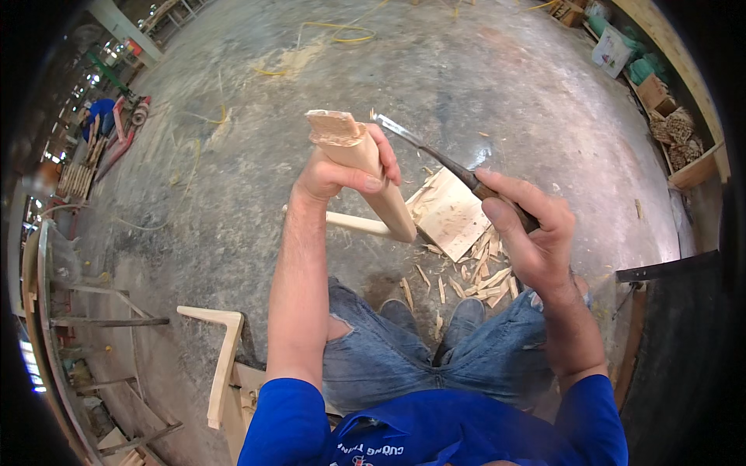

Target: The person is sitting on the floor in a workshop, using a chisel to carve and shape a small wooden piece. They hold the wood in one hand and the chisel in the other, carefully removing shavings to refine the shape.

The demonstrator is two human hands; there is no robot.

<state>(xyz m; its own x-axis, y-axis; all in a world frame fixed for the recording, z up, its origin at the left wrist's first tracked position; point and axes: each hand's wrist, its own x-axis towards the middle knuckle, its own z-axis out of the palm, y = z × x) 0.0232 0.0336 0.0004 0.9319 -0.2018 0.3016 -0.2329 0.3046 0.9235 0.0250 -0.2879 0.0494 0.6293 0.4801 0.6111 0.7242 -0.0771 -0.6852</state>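
Note:
My left hand [342, 167] is wrapped round a pale, L-shaped wooden frame piece [390, 208], holding it up off the floor. Its upper end is a cut tenon with a rough, chipped face, turned up toward me. The piece's other arm runs off to the left below my wrist. In my right hand [536, 229] is a chisel [454, 165], gripped by its dark wooden handle. The metal blade points up and left, its tip just right of the tenon and apart from it as far as I can tell.
A pale wooden board [452, 217] lies on the floor with wood chips [493, 268] around it. Another L-shaped wooden piece [227, 353] rests at my left. Metal racks [109, 321] stand further left, and shelves with sacks and bundles [674, 128] line the right. A co-worker [97, 116] bends at far left.

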